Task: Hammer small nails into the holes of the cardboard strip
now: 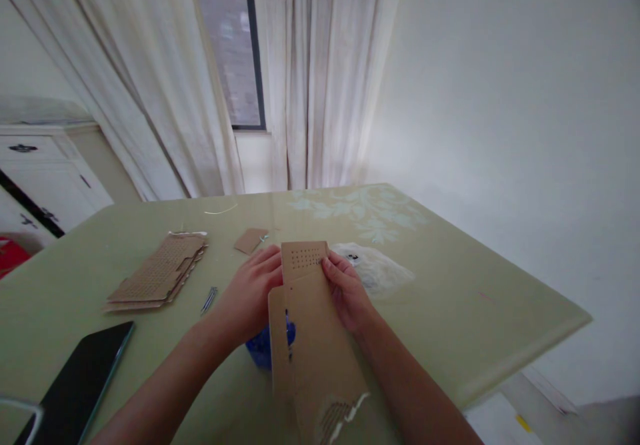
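I hold a long brown cardboard piece (315,338) upright over the green table (475,298), its upper part punched with a grid of small holes. My left hand (250,295) grips its left edge near the top. My right hand (347,292) grips the right edge at the same height. A blue object (260,348) shows behind the cardboard, below my left hand, mostly hidden.
A stack of perforated cardboard sheets (160,275) lies to the left. A small cardboard scrap (251,239) sits beyond my hands. Thin metal pins (209,298) lie near the stack. A dark tablet (80,382) rests at the near left. Curtains and a white cabinet (45,178) stand behind.
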`<state>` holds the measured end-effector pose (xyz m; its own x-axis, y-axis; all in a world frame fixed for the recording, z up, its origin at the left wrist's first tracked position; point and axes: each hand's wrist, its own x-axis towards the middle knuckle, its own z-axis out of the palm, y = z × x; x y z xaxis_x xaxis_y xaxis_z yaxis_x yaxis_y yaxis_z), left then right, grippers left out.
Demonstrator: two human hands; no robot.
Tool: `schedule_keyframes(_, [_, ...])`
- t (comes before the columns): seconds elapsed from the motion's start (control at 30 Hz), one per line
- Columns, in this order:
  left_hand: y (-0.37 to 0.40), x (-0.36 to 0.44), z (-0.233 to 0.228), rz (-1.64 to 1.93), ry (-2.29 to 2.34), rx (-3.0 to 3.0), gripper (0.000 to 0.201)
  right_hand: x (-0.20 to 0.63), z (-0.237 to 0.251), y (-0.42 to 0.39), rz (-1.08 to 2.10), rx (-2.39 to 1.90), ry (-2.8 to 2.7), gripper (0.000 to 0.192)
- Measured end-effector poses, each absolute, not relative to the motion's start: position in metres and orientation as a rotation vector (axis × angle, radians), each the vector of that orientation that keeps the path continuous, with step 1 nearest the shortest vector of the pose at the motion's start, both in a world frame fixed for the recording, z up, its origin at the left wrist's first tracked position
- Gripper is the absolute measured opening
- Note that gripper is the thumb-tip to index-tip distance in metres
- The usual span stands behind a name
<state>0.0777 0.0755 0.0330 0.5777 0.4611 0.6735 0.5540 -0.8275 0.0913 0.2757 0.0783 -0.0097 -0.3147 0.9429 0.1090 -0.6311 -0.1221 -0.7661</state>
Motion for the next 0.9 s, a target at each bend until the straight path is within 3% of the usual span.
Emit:
schedule_keyframes(0.2, [0.083,0.074,0.029,-0.815,-0.838,-2.686,0.027,0.276,-0.007,0.076,1.728,-0.561,-0.890,0.039])
schedule_keyframes(0.43, [0.086,0.071,0.035,-0.718,-0.972,-2.641,0.006,0.276,-0.012,0.075,1.736,-0.613,-0.846,0.032])
schedule_keyframes(0.9, [0.078,0.074,0.047,-0.459,-0.997,-2.644,0.012,0.279,-0.023,0.076,1.664,-0.606,-0.925,0.029])
